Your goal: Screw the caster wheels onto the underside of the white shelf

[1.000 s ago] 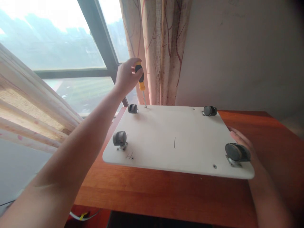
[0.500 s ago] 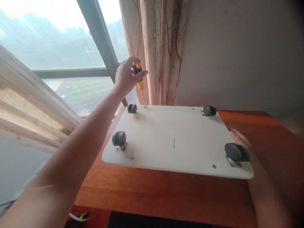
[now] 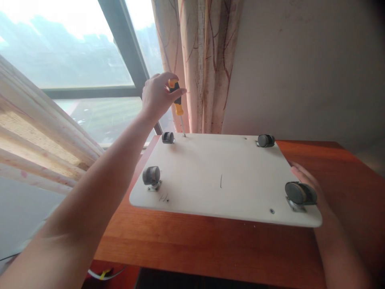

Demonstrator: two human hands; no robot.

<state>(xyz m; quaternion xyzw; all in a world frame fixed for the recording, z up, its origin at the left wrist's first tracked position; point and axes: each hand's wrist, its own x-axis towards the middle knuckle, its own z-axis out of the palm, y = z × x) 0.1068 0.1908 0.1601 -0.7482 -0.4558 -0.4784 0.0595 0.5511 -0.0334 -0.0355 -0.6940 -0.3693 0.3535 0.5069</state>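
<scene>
White board: a flat white board (image 3: 222, 176) lies on the wooden table (image 3: 210, 249), with one long edge toward the window and the other toward the person.
Board markings: a short dark pen stroke sits near the middle, small scribbles near the front left corner, and a small screw head near the front right edge.
Wheels: four grey caster wheels stand on the board, one near each corner: back left wheel (image 3: 167, 137), front left wheel (image 3: 151, 176), back right wheel (image 3: 266, 140), front right wheel (image 3: 300, 193).
Screwdriver: a screwdriver (image 3: 178, 105) with a yellow and black handle stands nearly upright, its metal tip touching the board at the back edge, just beside the back left wheel.
Left hand: the left hand (image 3: 158, 96) is closed round the top of the screwdriver handle, fingers curled over it, thumb on the near side.
Right hand: the right hand (image 3: 306, 180) lies against the right edge of the board, behind the front right wheel; much of it is hidden by the wheel and the board, so whether it clasps the edge or only rests there cannot be told.
Table: reddish brown wood, its near edge running across the lower part of the view.
Surroundings: a window (image 3: 69, 48) with a dark frame is on the left, patterned curtains (image 3: 201, 64) hang behind the board, and a plain wall (image 3: 300, 68) is on the right.
</scene>
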